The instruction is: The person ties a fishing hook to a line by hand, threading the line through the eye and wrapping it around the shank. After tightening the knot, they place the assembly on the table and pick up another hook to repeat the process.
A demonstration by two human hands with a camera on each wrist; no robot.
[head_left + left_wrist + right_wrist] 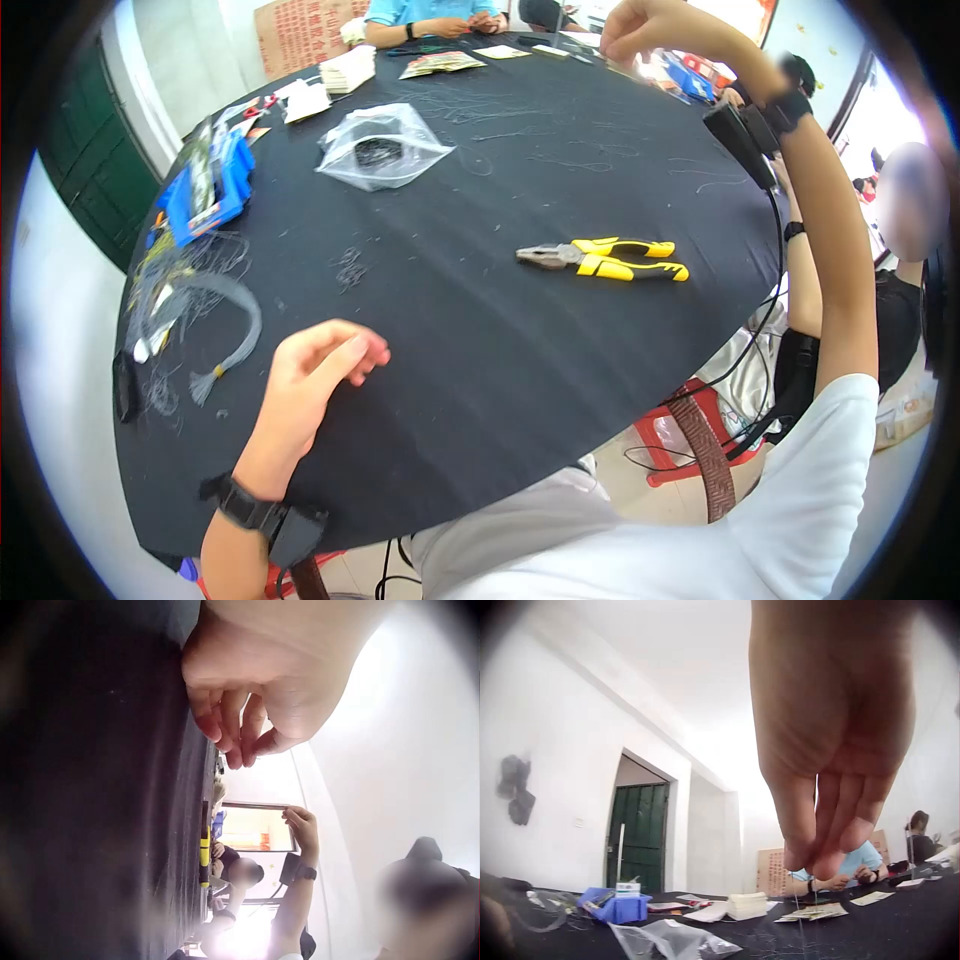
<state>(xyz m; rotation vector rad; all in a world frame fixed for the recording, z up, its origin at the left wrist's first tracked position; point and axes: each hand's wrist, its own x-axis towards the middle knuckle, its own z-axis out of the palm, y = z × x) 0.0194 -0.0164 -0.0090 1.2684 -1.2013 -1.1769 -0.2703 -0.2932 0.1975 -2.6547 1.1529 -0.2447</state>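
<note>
My left hand (362,360) rests on the black tablecloth (520,360) near its front edge. Its fingers are curled, with the tips pressed against the thumb (241,750) in a pinch. My right hand (612,38) is raised high over the far side of the table, and its fingertips (817,864) are pinched together. A thin clear line (801,915) hangs straight down from them. Whether that line reaches the left hand is too fine to see. Yellow-and-black pliers (603,259) lie on the cloth to the right, between the two hands.
A clear plastic bag (381,148) lies mid-table. At the left edge are a blue parts box (214,186) and a bundle of clear line (205,315). Cards and papers (440,63) lie at the far side, where another person (430,14) sits. A red stool (690,425) stands below.
</note>
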